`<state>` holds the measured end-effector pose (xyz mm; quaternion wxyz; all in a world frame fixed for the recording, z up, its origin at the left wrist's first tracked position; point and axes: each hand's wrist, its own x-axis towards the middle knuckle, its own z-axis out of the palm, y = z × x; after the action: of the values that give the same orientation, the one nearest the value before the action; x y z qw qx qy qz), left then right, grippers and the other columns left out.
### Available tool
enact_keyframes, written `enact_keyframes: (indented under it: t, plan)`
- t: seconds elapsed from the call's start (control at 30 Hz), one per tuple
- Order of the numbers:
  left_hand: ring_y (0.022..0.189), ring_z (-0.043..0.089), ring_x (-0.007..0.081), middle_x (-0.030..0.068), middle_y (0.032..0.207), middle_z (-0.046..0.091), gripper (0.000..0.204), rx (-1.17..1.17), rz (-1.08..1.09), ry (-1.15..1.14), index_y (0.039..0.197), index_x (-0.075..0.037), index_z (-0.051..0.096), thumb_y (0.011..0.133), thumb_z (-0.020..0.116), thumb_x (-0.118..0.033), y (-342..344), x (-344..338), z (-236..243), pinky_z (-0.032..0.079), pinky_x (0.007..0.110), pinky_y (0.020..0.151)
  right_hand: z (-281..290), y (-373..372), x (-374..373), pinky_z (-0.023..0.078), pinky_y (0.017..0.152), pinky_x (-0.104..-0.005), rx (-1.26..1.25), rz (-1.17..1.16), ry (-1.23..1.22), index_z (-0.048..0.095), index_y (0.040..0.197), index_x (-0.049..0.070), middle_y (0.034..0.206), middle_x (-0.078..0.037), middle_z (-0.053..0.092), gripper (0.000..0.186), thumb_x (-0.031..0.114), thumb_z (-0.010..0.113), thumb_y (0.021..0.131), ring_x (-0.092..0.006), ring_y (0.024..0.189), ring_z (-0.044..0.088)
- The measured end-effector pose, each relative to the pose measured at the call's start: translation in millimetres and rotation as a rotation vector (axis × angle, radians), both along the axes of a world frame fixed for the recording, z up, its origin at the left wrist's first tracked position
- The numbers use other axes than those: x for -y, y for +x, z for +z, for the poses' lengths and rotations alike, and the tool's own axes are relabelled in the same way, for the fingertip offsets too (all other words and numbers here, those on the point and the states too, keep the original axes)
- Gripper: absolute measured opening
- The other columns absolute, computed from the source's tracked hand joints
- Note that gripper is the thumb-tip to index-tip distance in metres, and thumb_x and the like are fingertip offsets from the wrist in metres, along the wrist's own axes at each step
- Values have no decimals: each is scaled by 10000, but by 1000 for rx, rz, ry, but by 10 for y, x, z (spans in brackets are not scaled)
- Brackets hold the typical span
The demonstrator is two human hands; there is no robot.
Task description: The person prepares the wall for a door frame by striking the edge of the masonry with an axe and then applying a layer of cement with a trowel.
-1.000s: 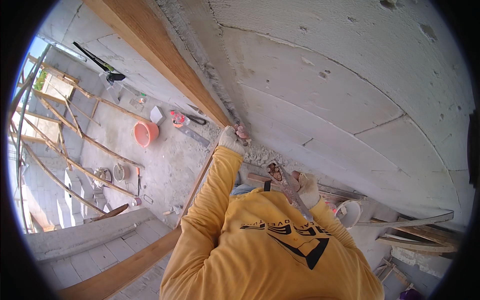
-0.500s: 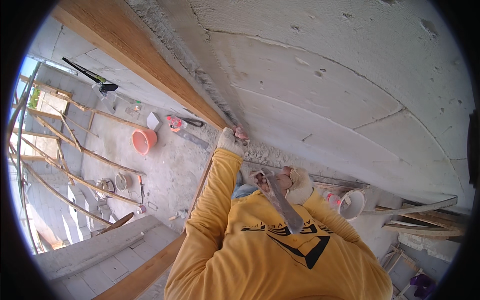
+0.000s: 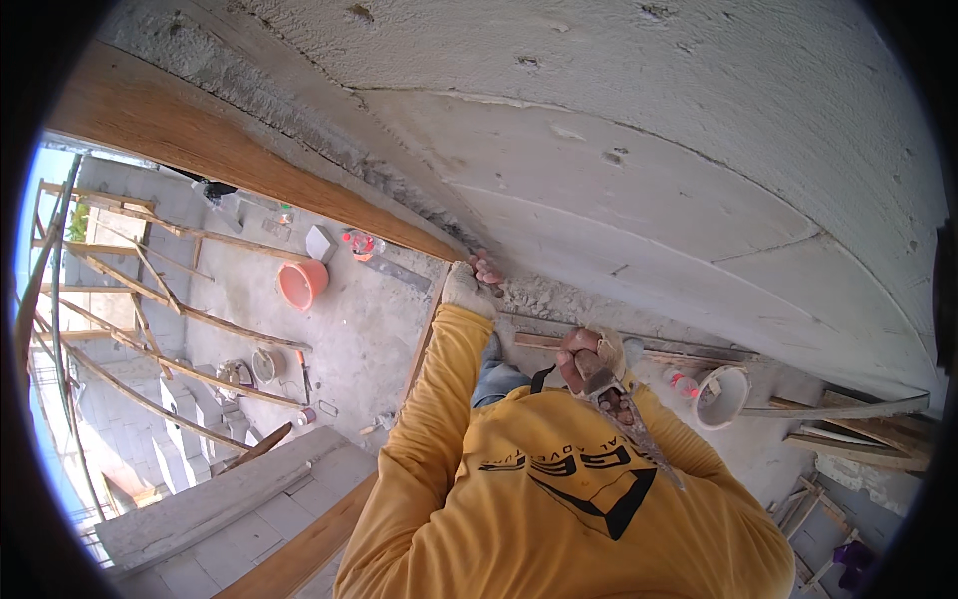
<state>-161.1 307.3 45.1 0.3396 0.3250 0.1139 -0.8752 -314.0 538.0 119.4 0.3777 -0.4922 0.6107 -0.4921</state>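
My left hand (image 3: 474, 285), in a pale glove with bare fingertips, is closed at the lower end of a long wooden board (image 3: 259, 175) beside the block wall (image 3: 659, 200); what its fingers grip is not clear. My right hand (image 3: 589, 359), in a similar glove, is closed on a dusty metal trowel-like tool (image 3: 644, 444), whose blade points down toward the lower right over my yellow shirt. A groove with rough mortar runs along the wall beside the board, and loose rubble lies below my left hand.
On the floor at left are an orange bucket (image 3: 301, 285), a small pail (image 3: 267, 365), bottles and a hand saw. Bent timber poles (image 3: 170, 299) cross that side, above a block ledge (image 3: 230, 499). A white bucket (image 3: 720, 397) and planks (image 3: 848, 444) lie at right.
The view has swung, so the board and wall lie at a flatter angle. My right hand has turned the tool and shifted it rightward. My left hand stays at the board's end.
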Motion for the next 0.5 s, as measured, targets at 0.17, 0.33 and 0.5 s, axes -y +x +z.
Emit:
enact_keyframes:
  t: [0.17,0.33,0.5]
  plan:
    - [573,495,171,56,727,532,176,36,29,31,947,-32,562,993,431,-139,-71,-45,90,473,300,520,-672,45,36,489,601,-394,-609,28,242,617,913,40,688,-134,603,226,181,716,766,-319,640,623]
    - [603,522,190,69,760,545,160,-90,10,-7,947,-24,561,977,453,-138,-151,-64,178,505,317,559,-418,57,-85,493,609,-423,-196,-94,-271,608,947,48,672,-106,574,202,202,648,824,-307,637,618]
    - [645,545,197,80,804,575,177,167,75,-120,943,-29,541,991,445,-170,-279,-49,98,545,326,616,-420,-42,206,510,666,-439,-381,72,298,629,963,6,840,-206,671,236,189,668,820,-379,744,660]
